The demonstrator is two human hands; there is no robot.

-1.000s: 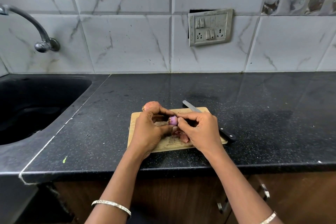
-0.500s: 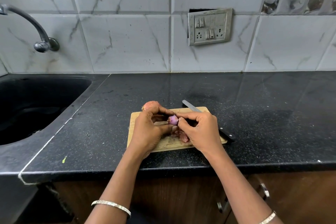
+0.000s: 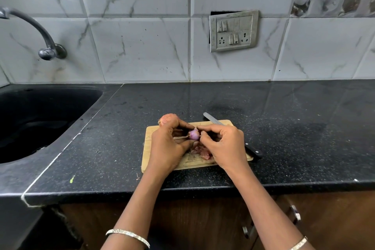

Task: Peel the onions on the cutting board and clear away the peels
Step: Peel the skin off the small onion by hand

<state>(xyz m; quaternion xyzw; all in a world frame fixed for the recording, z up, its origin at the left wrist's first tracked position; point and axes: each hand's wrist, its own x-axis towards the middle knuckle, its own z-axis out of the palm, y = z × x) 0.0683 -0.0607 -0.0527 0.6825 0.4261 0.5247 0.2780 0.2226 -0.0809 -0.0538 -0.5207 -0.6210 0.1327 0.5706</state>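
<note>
A curved tap [image 3: 52, 51] stands above the black sink [image 3: 60, 107], a switch panel [image 3: 233, 31] to its right.

No legible text (switch plate [image 3: 233, 31] included)

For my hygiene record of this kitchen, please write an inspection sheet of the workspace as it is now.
Surface: black countertop, speckled; green scrap near front edge.
Job's things: purple onion held over cutting board; unpeeled onion by its far left corner; peels on it.
Clutter: knife across board's right side.
Grippers: left hand holds purple onion; right hand pinches its end.
Cables: nothing seen.
Surroundings: sink, tap, switch plate.
</note>
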